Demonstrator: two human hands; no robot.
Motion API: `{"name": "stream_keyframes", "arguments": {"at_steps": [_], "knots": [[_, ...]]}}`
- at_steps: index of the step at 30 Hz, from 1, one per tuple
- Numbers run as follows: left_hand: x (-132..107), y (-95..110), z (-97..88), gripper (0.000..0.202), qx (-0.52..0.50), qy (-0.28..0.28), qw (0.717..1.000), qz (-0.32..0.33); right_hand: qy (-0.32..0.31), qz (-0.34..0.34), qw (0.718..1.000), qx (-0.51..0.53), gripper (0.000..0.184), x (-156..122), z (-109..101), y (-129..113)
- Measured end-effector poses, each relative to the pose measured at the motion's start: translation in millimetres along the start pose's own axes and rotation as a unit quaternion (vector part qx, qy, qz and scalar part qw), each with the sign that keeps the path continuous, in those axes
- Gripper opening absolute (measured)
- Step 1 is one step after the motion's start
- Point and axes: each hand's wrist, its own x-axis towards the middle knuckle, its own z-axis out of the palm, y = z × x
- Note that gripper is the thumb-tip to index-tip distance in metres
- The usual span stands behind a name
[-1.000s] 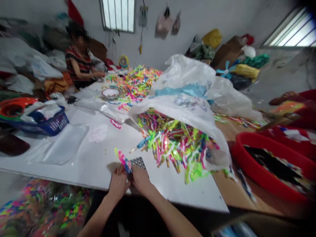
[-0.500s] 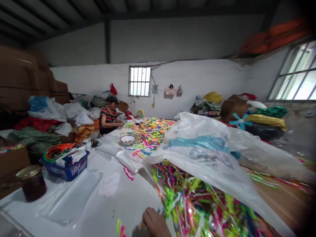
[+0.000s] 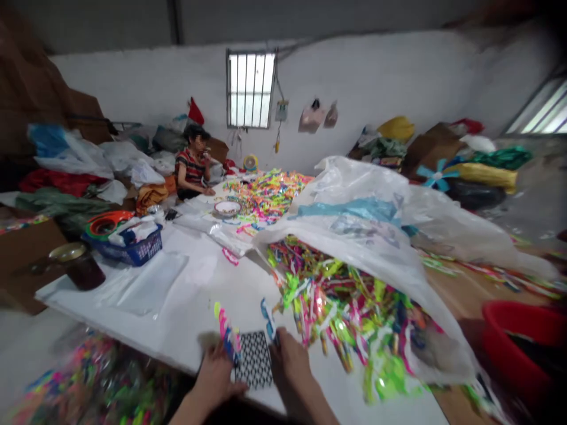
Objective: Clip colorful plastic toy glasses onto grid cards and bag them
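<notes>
The lower ends of both forearms are cut off by the bottom edge, and the fingertips are blurred. A red tub (image 3: 522, 321) is cropped at the right, and the depth of the white plastic sack (image 3: 354, 221) is hidden by its own folds. The left hand (image 3: 213, 369) is held low at the bench (image 3: 199, 298) edge, its fingers closed on a pink, blue and yellow bundle (image 3: 224, 327), which is stood upright. The right hand (image 3: 292, 357) is angled inward, palm down, and a blue-and-white strip (image 3: 267, 317) is gripped in its fingers, pointing up and away. Between the hands, one black-and-white patterned card (image 3: 254, 361) is laid flat on the bench. One blue basket (image 3: 144, 248), one jar (image 3: 82, 268) and one bowl (image 3: 227, 208) can be counted farther off. The strips spilling from the sack mouth are too many and too tangled to be counted. One co-worker (image 3: 190, 168) in a striped top is seated at the far left side.
</notes>
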Motion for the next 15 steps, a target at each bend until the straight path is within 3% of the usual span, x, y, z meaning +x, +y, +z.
{"name": "stream_keyframes", "arguments": {"at_steps": [2, 4, 7, 11, 15], "knots": [[-1, 12, -15.1, 0.065, 0.022, -0.016, 1.0, -0.004, -0.018, 0.022, 0.999, 0.043, 0.024, -4, -17, -10], [5, 19, -24.7, 0.062, 0.04, -0.023, 0.999, -0.005, -0.022, 0.023, 0.988, 0.153, 0.024, -7, -34, -18], [17, 21, -25.1, 0.065, 0.04, -0.018, 0.999, 0.011, -0.015, 0.011, 0.965, 0.261, 0.035, -12, -44, -28], [18, 22, -22.1, 0.063, 0.027, -0.016, 0.999, 0.009, -0.044, 0.013, 0.938, 0.343, 0.023, -25, -23, -36], [17, 23, -21.8, 0.058, 0.031, 0.0, 0.999, 0.014, -0.024, 0.012, 0.952, 0.305, 0.019, -28, 3, -42]]}}
